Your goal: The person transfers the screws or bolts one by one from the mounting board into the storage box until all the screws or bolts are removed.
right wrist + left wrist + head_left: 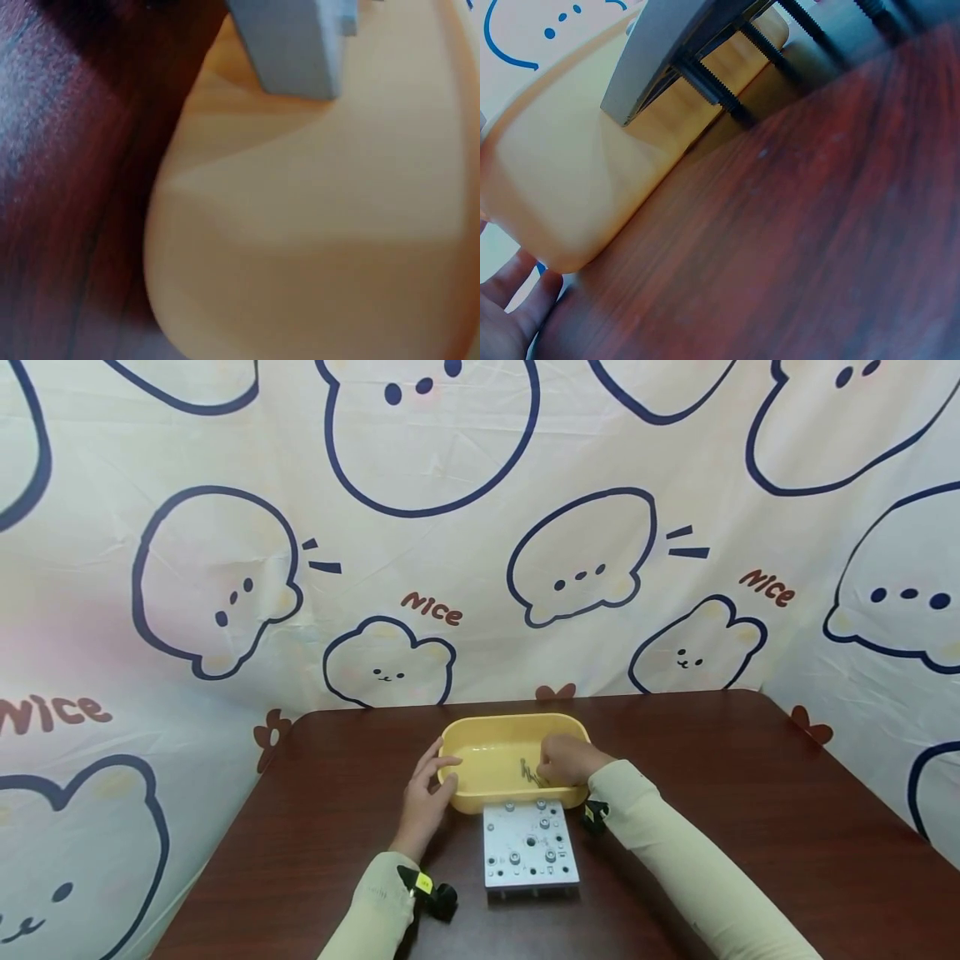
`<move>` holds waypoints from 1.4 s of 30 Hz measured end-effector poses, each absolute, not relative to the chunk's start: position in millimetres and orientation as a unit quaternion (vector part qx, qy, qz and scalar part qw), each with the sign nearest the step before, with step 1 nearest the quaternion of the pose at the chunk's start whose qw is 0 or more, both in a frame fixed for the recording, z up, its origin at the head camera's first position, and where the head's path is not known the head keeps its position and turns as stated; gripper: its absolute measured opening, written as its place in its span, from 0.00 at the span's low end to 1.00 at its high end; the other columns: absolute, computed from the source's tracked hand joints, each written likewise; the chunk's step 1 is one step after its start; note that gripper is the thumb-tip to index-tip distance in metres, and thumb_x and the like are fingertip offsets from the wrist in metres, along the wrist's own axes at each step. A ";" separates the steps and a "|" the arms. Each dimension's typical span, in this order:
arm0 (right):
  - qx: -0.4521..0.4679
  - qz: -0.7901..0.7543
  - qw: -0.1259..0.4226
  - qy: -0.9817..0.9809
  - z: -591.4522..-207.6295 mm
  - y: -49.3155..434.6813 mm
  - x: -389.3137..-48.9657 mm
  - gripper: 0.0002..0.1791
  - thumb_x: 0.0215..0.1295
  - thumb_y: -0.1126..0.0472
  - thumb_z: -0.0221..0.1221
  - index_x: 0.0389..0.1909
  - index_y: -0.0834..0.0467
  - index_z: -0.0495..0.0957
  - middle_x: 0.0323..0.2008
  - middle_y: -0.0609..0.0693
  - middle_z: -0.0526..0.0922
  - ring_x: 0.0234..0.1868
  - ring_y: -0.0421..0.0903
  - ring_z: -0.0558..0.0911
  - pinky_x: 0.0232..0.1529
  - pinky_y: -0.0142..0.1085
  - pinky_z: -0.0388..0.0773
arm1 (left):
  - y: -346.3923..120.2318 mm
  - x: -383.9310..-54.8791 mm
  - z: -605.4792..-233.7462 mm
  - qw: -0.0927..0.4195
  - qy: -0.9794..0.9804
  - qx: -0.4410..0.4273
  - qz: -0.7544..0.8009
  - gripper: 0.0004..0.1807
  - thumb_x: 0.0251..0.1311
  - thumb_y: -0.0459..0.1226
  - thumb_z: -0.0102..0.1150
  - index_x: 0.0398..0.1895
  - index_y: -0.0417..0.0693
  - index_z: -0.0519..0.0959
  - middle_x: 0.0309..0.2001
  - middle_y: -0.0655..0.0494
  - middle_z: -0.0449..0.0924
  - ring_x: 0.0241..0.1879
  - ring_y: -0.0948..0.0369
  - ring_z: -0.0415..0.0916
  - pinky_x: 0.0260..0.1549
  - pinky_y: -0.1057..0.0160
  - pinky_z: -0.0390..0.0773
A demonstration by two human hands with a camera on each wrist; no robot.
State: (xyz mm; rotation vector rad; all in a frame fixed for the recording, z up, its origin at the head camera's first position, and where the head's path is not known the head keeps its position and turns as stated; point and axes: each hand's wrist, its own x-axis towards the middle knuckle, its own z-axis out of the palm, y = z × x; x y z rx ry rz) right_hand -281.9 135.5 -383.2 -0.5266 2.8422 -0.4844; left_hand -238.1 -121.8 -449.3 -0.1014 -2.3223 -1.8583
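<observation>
A yellow plastic tray (487, 727) stands on the table, with several small screws (527, 771) lying in its right part. My left hand (423, 802) holds the tray's left end, index finger over the rim and other fingers against the outer wall. My right hand (566, 760) reaches inside the tray beside the screws, fingers bent downward; its fingertips are hidden, so whether it pinches a screw does not show. In front of the tray is a silver metal plate (517, 843) with holes and several bolt heads on top. Threaded bolts (705, 81) stick out beneath it.
The dark brown wooden table (322, 827) extends around the tray and plate. A cloth with cartoon bears (480, 568) hangs behind and at both sides. Black wrist cameras (444, 902) sit on both wrists, close to the plate's two sides.
</observation>
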 end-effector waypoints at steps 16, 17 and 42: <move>-0.158 -0.202 0.120 0.959 -390.3 132.3 -284.4 0.10 0.58 0.61 0.59 0.18 0.56 0.80 0.17 0.49 0.78 0.19 0.46 0.78 0.22 0.33 0.75 | -123.1 -236.5 -445.9 0.084 -0.777 -0.032 -0.623 0.14 0.61 0.40 0.56 0.49 0.53 0.81 0.71 0.73 0.56 0.72 0.58 0.50 0.61 0.51 0.67; -0.158 -0.195 0.118 0.961 -390.3 131.8 -284.7 0.10 0.58 0.61 0.59 0.18 0.56 0.79 0.17 0.49 0.78 0.19 0.46 0.78 0.23 0.33 0.75 | -123.3 -236.5 -445.9 0.084 -0.778 -0.030 -0.622 0.14 0.61 0.40 0.56 0.49 0.54 0.81 0.71 0.74 0.56 0.72 0.58 0.50 0.61 0.51 0.67; -0.196 -0.146 0.060 0.968 -394.2 131.3 -284.3 0.18 0.58 0.61 0.57 0.10 0.54 0.68 0.10 0.45 0.65 0.13 0.41 0.65 0.17 0.31 0.62 | -122.3 -238.1 -450.2 0.078 -0.773 -0.042 -0.629 0.15 0.63 0.40 0.57 0.52 0.49 0.80 0.72 0.70 0.55 0.73 0.58 0.48 0.64 0.52 0.64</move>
